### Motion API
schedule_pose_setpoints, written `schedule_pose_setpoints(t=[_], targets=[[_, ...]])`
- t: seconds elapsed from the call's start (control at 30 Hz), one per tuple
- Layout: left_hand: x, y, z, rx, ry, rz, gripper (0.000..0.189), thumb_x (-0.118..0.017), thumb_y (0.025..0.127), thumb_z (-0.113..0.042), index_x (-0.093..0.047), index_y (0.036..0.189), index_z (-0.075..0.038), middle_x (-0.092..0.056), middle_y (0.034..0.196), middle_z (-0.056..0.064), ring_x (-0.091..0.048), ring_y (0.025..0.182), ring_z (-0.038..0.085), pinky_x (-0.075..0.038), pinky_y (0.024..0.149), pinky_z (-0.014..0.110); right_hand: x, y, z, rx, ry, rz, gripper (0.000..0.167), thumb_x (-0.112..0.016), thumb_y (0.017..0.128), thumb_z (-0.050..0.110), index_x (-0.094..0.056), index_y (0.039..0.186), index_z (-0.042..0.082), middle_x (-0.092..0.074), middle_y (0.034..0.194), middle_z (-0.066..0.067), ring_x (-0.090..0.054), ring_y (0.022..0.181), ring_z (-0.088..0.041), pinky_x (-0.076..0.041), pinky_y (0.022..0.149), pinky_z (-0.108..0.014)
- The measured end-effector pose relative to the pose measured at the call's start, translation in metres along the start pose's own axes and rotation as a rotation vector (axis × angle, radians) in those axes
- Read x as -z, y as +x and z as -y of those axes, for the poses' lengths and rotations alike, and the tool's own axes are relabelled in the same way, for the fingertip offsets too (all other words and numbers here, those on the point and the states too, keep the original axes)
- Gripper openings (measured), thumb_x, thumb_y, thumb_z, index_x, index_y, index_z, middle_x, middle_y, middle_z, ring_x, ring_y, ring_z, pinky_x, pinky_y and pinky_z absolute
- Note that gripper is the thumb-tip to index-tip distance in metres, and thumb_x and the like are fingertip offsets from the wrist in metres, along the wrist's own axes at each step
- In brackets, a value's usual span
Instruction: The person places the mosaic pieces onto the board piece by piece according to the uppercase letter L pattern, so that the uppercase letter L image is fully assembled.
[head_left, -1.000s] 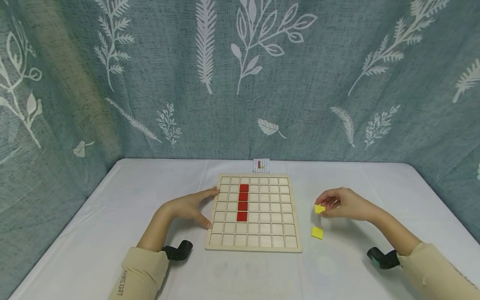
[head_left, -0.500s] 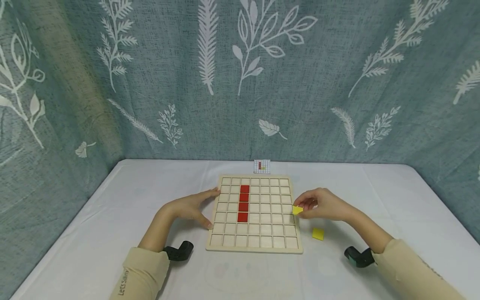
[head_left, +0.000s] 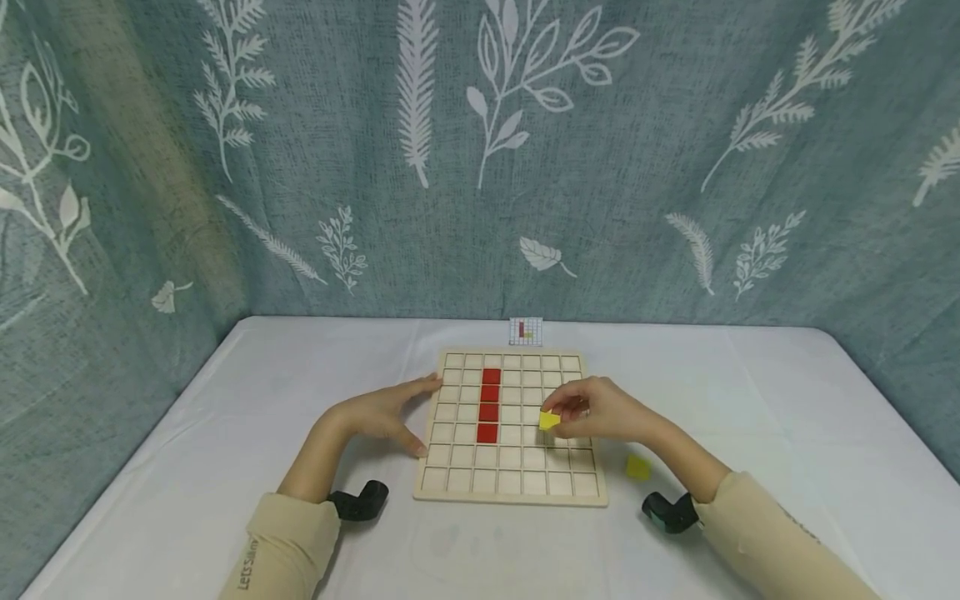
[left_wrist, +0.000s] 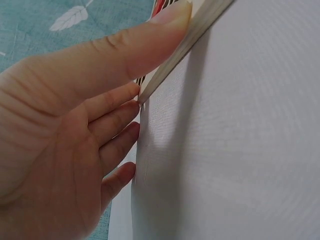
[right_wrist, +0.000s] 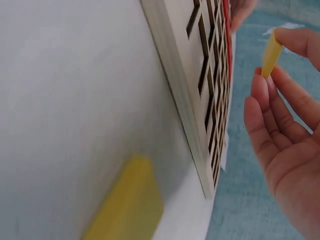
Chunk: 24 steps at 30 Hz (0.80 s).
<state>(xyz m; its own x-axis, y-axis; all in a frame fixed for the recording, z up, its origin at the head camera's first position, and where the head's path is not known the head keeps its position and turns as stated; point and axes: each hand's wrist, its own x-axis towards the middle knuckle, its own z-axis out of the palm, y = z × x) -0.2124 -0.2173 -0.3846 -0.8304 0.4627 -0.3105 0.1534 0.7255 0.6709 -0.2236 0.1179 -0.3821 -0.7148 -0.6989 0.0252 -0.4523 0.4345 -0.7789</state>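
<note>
A wooden grid board [head_left: 510, 498] lies flat on the table, with a column of several red square tiles [head_left: 489, 412] set in its cells. My left hand [head_left: 378, 412] rests at the board's left edge, thumb and fingers spread and touching the rim; the left wrist view shows the thumb [left_wrist: 150, 47] against the wooden side. Over the right part of the board, my right hand [head_left: 596, 408] pinches a yellow square tile [head_left: 549, 420] between thumb and fingertips. In the right wrist view that tile [right_wrist: 271, 54] is held clear of the board. Another yellow tile [head_left: 638, 467] lies on the table right of the board.
A small printed card [head_left: 526, 332] with a grid pattern in red and yellow stands behind the board. White cloth covers the table [head_left: 300, 350]. A teal curtain [head_left: 600, 167] with white leaf prints hangs behind. Black devices [head_left: 670, 512] are strapped at both wrists.
My right hand has carried the pinched yellow tile leftward, from the table beside the board to above the board's right part. The left hand stays at the board's edge.
</note>
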Motion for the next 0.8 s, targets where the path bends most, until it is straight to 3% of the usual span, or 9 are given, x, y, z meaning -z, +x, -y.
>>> schedule_pose_setpoints(t=[0.37,0.53,0.8], targets=[[0.002,0.002,-0.002,-0.01,0.008,0.005,0.102,-0.084,0.063,-0.02,-0.026,0.145,-0.006,-0.011,0.154,0.017,-0.008,0.14,0.038,-0.013,0.11,0.055,-0.024,0.025,0.016,0.062,-0.13,0.008,0.017,-0.073,0.078,0.017,-0.069,0.091,0.008,-0.067,0.087,0.001,-0.057,0.072,-0.005,-0.05,0.067,-0.02],[0.002,0.002,-0.002,0.0,0.013,0.004,0.101,-0.084,0.063,-0.019,-0.026,0.145,-0.007,-0.01,0.154,0.016,-0.008,0.14,0.037,-0.012,0.11,0.055,-0.03,0.031,0.018,0.126,-0.225,0.007,0.015,-0.073,0.077,0.013,-0.071,0.09,0.005,-0.069,0.088,-0.002,-0.059,0.074,-0.008,-0.049,0.067,-0.019],[0.001,0.001,-0.002,0.004,0.019,0.004,0.101,-0.084,0.062,-0.018,-0.027,0.145,-0.006,-0.01,0.154,0.017,-0.008,0.14,0.038,-0.013,0.11,0.056,-0.036,0.036,0.019,0.156,-0.282,0.025,0.014,-0.073,0.077,0.011,-0.072,0.09,0.005,-0.069,0.088,-0.003,-0.063,0.08,-0.012,-0.05,0.07,-0.017]])
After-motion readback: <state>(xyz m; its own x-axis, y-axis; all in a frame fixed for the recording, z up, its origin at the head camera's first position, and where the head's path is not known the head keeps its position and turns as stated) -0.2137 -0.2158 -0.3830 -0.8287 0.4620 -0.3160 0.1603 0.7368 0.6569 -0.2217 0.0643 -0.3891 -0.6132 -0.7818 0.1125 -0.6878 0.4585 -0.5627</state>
